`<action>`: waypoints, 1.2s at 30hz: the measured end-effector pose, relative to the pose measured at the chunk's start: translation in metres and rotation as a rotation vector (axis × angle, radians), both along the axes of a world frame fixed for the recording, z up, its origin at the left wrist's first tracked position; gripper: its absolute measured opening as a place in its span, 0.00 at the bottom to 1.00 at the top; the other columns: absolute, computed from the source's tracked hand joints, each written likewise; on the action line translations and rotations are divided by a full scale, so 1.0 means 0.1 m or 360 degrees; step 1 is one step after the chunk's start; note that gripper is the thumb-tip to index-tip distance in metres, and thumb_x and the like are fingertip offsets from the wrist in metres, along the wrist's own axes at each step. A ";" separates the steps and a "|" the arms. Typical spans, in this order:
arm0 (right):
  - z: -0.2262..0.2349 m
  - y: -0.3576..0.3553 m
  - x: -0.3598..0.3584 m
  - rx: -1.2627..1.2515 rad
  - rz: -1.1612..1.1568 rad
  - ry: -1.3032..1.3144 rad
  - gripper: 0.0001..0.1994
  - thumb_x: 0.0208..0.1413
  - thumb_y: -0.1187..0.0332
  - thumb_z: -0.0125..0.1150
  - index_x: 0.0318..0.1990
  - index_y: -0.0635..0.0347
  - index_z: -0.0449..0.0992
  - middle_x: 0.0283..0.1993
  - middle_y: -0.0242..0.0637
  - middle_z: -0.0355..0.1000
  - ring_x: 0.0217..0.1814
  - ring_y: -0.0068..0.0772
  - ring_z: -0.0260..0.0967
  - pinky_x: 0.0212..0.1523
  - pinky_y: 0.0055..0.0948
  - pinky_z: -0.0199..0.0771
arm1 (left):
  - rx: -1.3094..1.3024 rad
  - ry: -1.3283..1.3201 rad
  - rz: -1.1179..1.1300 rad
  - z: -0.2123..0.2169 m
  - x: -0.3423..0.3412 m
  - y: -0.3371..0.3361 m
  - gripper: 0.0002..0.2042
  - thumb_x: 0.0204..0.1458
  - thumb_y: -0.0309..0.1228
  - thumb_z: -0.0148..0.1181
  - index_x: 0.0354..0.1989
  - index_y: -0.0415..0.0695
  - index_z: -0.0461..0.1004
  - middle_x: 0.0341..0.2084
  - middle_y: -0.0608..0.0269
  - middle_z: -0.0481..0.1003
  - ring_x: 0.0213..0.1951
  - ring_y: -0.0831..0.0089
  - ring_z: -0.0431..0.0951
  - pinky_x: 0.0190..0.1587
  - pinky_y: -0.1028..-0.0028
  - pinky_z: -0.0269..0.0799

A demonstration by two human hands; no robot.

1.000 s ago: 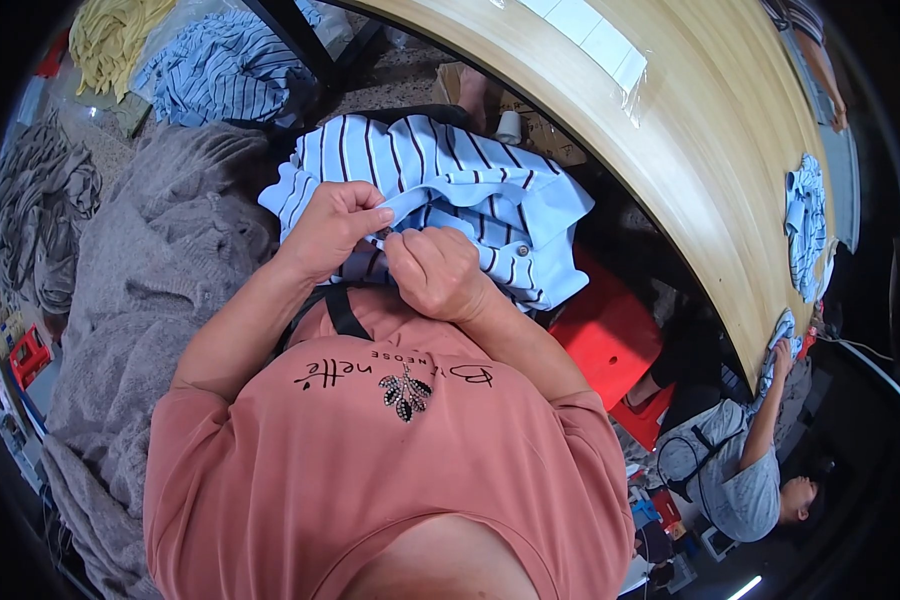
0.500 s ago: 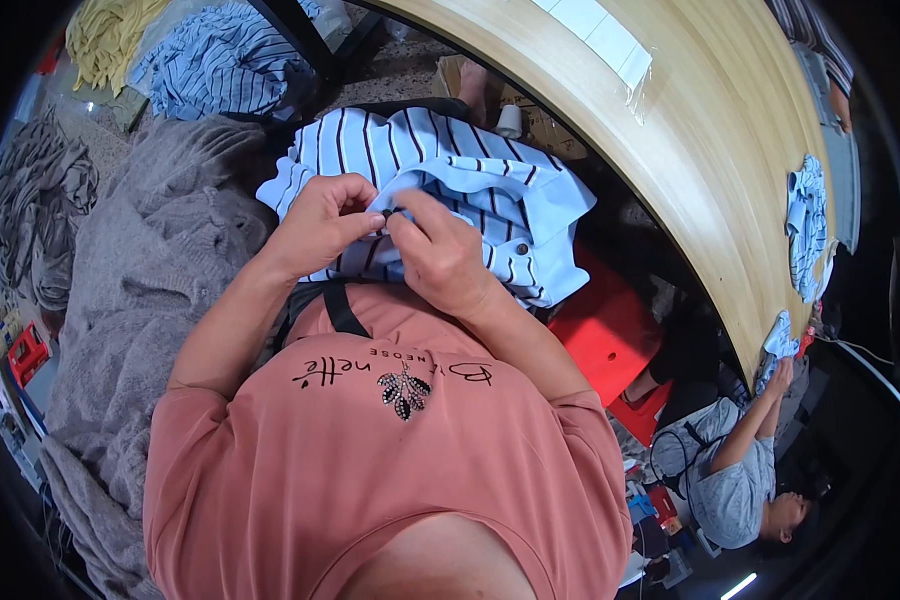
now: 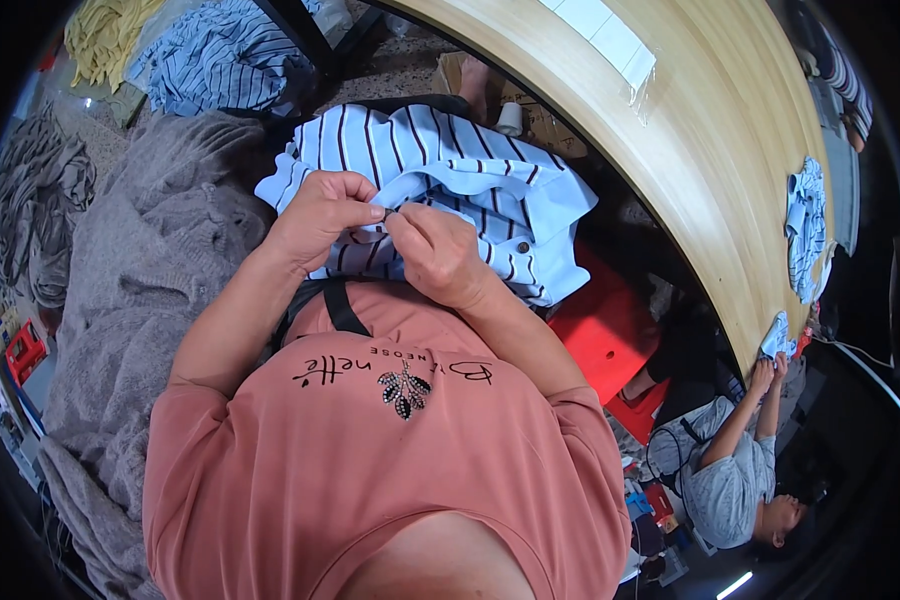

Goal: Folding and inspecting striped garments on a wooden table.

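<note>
A light blue knit garment with dark stripes point(image 3: 370, 140) lies bunched on my lap. At its near edge my left hand point(image 3: 325, 218) is closed, thumb and forefinger pinching the fabric. My right hand point(image 3: 438, 252) meets it there, its fingertips pinched on the same spot. Something small and dark, perhaps a button, shows between the fingertips; most of it is hidden. A brown button point(image 3: 523, 246) sits on the garment's band to the right of my right hand.
A wooden table point(image 3: 710, 150) curves along the right, with another striped garment point(image 3: 806, 230) on it. A grey blanket-like cloth point(image 3: 160, 250) is at my left. Blue striped point(image 3: 220, 60) and yellow point(image 3: 110, 40) piles lie beyond. A co-worker point(image 3: 730, 470) handles cloth at lower right, near a red stool point(image 3: 610, 330).
My right fingers, blurred and lifted a little before, have come down against the left fingertips. The garment has barely moved. The co-worker's hands have drawn together on their cloth.
</note>
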State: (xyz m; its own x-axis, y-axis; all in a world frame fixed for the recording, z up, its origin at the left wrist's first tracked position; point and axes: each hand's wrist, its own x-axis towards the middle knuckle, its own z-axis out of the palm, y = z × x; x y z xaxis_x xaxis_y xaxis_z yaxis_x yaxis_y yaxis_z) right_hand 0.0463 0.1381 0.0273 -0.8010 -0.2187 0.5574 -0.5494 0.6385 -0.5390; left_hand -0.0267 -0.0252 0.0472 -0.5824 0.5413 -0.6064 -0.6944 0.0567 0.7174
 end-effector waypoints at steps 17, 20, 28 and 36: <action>0.05 0.01 -0.09 -0.0255 0.0167 -0.0438 0.11 0.36 0.83 0.52 0.31 0.64 0.68 0.34 0.41 0.68 0.29 0.41 0.69 0.26 0.29 0.70 | -0.0178 0.0537 -0.0025 0.05 0.12 0.02 0.00 0.43 0.19 0.54 0.24 0.35 0.70 0.20 0.71 0.70 0.25 0.86 0.67 0.25 0.81 0.64; -0.05 0.01 -0.05 -0.0361 0.0200 -0.0632 0.10 0.38 0.84 0.52 0.32 0.63 0.68 0.33 0.41 0.68 0.29 0.42 0.69 0.26 0.30 0.70 | -0.0295 0.0697 -0.0088 0.04 0.17 0.01 0.01 0.43 0.18 0.53 0.24 0.35 0.71 0.19 0.67 0.72 0.25 0.83 0.70 0.26 0.79 0.66; -0.08 -0.09 -0.02 -0.0455 -0.0084 -0.0662 0.12 0.38 0.84 0.51 0.34 0.63 0.66 0.28 0.45 0.67 0.27 0.46 0.68 0.26 0.33 0.68 | -0.0797 0.1925 -0.0186 0.04 0.23 0.10 0.02 0.39 0.20 0.54 0.24 0.38 0.70 0.20 0.53 0.71 0.26 0.56 0.73 0.28 0.64 0.68; -0.14 -0.11 -0.04 -0.0346 -0.0226 -0.0690 0.11 0.38 0.84 0.50 0.33 0.63 0.67 0.25 0.44 0.67 0.27 0.48 0.67 0.24 0.35 0.67 | -0.0800 0.2262 -0.0216 -0.07 0.28 0.12 0.03 0.40 0.18 0.53 0.24 0.37 0.69 0.20 0.55 0.70 0.24 0.58 0.71 0.26 0.67 0.65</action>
State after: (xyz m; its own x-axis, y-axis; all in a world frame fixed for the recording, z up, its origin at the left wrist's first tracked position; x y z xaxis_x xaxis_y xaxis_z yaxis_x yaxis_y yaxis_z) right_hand 0.0419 0.1271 0.0134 -0.9823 -0.0064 0.1872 -0.1611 0.5382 -0.8273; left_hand 0.0009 -0.0129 0.0401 -0.7899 0.5514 0.2682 0.5694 0.4973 0.6545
